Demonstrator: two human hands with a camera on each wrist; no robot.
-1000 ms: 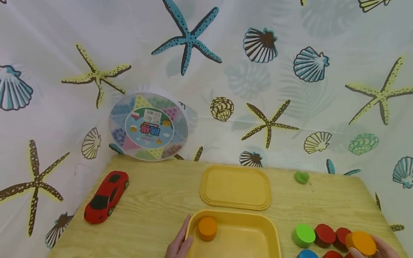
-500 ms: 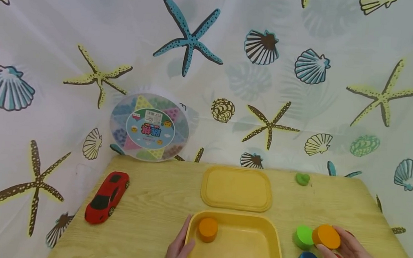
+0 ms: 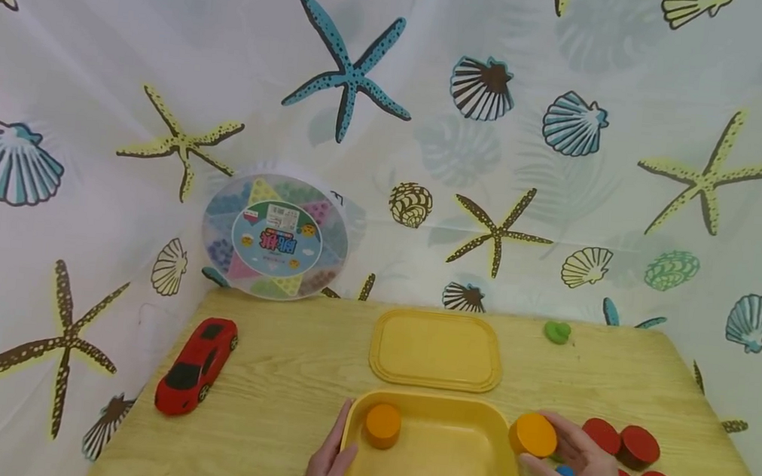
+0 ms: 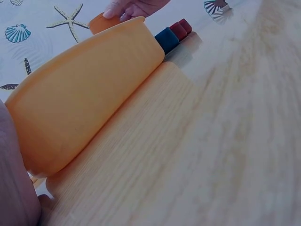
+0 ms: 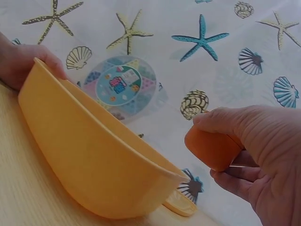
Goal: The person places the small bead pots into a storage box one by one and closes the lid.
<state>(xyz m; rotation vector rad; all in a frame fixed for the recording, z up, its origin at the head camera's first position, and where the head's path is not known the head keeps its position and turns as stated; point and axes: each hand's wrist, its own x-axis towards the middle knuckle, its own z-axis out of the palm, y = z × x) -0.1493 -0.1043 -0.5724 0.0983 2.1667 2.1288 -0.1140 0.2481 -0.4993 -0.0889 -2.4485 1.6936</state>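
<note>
Pinched between thumb and fingers of the right hand [image 3: 585,467], a squat, smooth orange block [image 3: 533,435] hangs above the wood-grained tabletop [image 3: 286,388], beside the right rim of a yellow plastic box [image 3: 439,462]. Thumb over the rim, the left hand [image 3: 326,464] grips the box's left wall. A second block [image 3: 382,425] stands in the box's back left corner. A green block [image 3: 556,458] is mostly hidden by the right hand, a blue block [image 3: 562,472] partly. The box's front meets the head view's bottom. Open wood stretches from the box toward a red car [image 3: 196,366] near the tabletop's left edge.
</note>
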